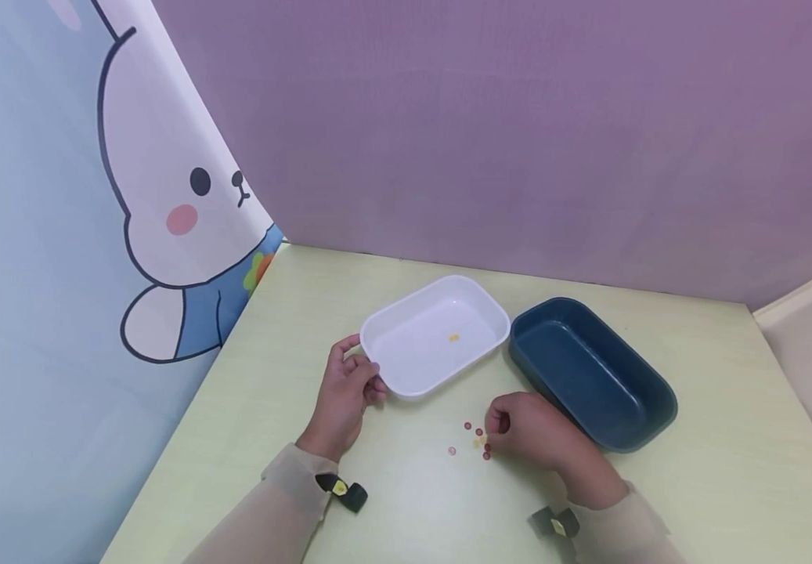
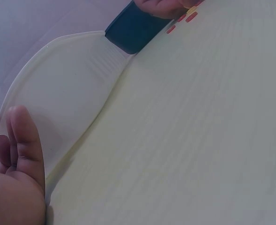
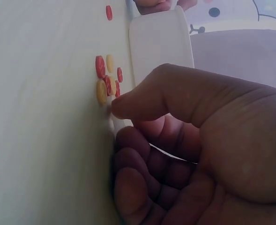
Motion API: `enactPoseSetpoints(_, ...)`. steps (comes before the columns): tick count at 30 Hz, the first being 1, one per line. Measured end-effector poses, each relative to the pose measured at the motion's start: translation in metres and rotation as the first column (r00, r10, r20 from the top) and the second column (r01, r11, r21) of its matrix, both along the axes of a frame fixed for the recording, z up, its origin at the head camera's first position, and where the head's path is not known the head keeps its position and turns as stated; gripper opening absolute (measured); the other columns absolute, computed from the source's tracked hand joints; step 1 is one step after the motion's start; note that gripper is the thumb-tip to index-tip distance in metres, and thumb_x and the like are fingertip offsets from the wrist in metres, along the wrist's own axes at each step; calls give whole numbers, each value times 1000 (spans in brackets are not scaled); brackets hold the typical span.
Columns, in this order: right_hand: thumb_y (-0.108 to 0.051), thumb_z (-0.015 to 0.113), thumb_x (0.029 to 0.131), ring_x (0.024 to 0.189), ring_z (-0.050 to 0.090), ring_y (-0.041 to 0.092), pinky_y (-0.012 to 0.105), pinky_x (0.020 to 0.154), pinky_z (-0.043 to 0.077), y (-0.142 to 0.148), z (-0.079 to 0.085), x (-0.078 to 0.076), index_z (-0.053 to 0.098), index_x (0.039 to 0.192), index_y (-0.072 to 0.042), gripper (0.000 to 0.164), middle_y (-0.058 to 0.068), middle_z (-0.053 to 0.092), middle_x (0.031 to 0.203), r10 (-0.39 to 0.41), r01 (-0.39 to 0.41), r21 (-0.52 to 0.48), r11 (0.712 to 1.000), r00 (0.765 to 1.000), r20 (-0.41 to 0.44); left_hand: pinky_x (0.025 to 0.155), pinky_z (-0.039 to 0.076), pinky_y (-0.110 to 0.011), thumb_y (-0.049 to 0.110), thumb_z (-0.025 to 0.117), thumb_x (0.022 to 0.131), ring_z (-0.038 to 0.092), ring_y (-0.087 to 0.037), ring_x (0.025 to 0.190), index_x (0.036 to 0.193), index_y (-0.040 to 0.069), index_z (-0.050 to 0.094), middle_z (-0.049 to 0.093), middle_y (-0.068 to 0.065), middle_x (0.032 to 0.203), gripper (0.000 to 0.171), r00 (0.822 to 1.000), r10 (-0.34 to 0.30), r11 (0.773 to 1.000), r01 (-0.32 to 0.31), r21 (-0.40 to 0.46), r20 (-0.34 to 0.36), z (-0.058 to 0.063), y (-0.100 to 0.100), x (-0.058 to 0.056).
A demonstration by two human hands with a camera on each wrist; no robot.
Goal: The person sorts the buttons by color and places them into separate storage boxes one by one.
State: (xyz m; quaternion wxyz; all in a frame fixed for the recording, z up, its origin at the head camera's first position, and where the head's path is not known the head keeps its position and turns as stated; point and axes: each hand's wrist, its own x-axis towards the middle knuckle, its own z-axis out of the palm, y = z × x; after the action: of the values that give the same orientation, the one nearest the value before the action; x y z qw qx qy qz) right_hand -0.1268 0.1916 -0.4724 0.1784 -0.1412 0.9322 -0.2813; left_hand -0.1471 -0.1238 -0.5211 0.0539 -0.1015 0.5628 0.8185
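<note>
My left hand (image 1: 344, 389) holds the near left end of a white tray (image 1: 406, 345), thumb by the rim; the left wrist view shows the thumb along its outer wall. Two small yellow pieces (image 1: 454, 338) lie together inside. My right hand (image 1: 528, 427) is low over the table with curled fingers, thumb and index tips at a loose cluster of small round buttons. Several are red buttons (image 3: 100, 66); yellow buttons (image 3: 101, 91) lie among them. The fingers partly hide the cluster, so I cannot tell whether a button is pinched. One paler red button (image 1: 452, 450) lies apart, leftward.
A dark blue tray (image 1: 592, 368) stands behind and right of my right hand, its corner close to the white tray. The pale table (image 1: 406, 501) ends at a purple cloth wall (image 1: 483, 157). A blue printed curtain (image 1: 39, 313) hangs on the left.
</note>
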Motion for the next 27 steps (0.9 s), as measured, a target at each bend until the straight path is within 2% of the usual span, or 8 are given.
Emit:
enactPoseSetpoints(11,-3,78,85,74,58,13,26,64,46,0,2,-1,67,77,-23,24,-9,63,75,-60,60,-13,998,998,1,68,60,-23,2,60,108,66,-15,79,156,23,40,59,-5,104,57,1000,-6,1000,6,2,-1,4,1,0)
enactPoseSetpoints(21,-5,79,85,77,58,15,27,65,46,3,0,-3,73,85,-21,18,-7,64,79,-65,66,-33,997,997,30,69,61,-24,2,59,108,66,-15,80,157,24,39,59,-8,108,57,1000,-15,1000,15,-8,3,6,0,2)
enactPoseSetpoints(27,-3,77,86,78,59,14,26,67,48,3,0,-3,75,85,-24,21,-9,65,79,-51,52,-47,998,998,26,69,61,-24,2,59,109,66,-16,81,157,24,40,59,-9,108,56,1000,-11,1000,11,-11,8,6,-1,3)
